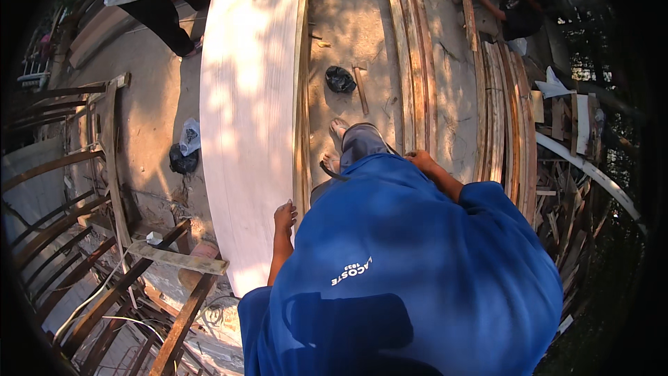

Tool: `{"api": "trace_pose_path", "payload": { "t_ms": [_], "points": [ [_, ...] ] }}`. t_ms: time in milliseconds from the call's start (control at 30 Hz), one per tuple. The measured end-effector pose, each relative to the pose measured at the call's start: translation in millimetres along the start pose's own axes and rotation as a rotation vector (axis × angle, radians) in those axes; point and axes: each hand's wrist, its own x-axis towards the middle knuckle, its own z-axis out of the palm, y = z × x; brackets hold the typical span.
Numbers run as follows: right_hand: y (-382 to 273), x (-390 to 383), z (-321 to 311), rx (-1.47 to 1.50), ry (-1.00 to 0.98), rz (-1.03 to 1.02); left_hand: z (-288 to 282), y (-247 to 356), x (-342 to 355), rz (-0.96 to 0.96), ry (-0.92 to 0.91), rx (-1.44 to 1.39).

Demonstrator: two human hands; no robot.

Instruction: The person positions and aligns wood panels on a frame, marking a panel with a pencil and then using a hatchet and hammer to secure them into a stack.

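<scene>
My left hand (284, 216) hangs at my side over the edge of a long pale wood-grained panel (250, 118). Its fingers are loosely bent and apart, with nothing seen in them. By my right thigh, my right hand (420, 161) hangs with fingers loosely bent and appears to hold nothing. Past my feet, a hammer (361, 90) with a wooden handle lies on the ground. Beside it sits a black plastic bag (340, 79). Narrow wooden strips (302, 97) run along the panel's right edge.
Long timber strips (417, 63) lie to my right, with another stack (504, 125) beyond. A wooden frame (115, 160) and beams stand at left, near a second bag (184, 158). One person (167, 7) stands far left; another person's arm (487, 1) shows far right. A white curved pipe (591, 170) lies at right.
</scene>
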Motion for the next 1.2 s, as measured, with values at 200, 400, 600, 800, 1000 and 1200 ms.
{"api": "trace_pose_path", "payload": {
  "t_ms": [200, 400, 600, 800, 1000, 1200],
  "points": [
    [-13, 3, -45, 0.304, 0.137, 0.156, 39, 13, 7, 0.143, -0.098, 0.232],
    [-28, 24, -77, 0.260, 0.074, 0.151, 66, 31, 39, 0.236, -0.029, 0.450],
    [-2, 93, -98, 0.052, 0.009, -0.018, 120, 111, 31, 0.254, -0.002, 0.680],
    [-36, 185, -147, -0.180, 0.040, -0.160, 195, 195, 58, 0.205, 0.119, 0.629],
    [-7, 265, -186, -0.285, 0.029, -0.230, 317, 311, 120, 0.323, 0.040, 0.596],
    [6, 374, -164, -0.160, -0.029, -0.169, 395, 351, 254, 0.630, 0.020, 0.707]
  ]
}}
